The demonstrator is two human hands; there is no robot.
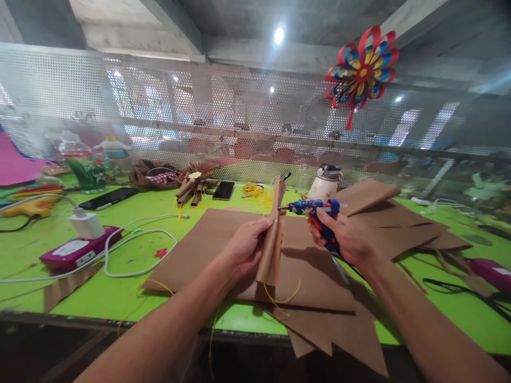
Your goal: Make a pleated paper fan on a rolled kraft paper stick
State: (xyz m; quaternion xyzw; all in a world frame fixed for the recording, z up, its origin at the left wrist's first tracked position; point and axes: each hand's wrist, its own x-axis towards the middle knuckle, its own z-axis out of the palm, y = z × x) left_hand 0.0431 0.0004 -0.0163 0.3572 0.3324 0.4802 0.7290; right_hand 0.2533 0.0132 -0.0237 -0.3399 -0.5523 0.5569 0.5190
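In the head view my left hand (248, 246) is closed around a folded strip of brown kraft paper (270, 250), held upright and slightly tilted. A blue glue gun (328, 221) is gripped in my right hand (346, 234), its fingers wrapped round the handle near the orange trigger. The gun's nozzle points left and meets, or nearly meets, the edge of the folded paper. Yellow string (284, 301) hangs from the lower end of the strip. Beneath both hands lies a large brown paper sheet (207, 239).
Brown paper pieces (399, 226) lie at right, near a white bottle (325, 183). A purple power strip (82, 249) with a white charger and cable sits at left. Behind are rolled paper tubes (187, 189), a phone (223, 190) and a perforated screen (223, 117).
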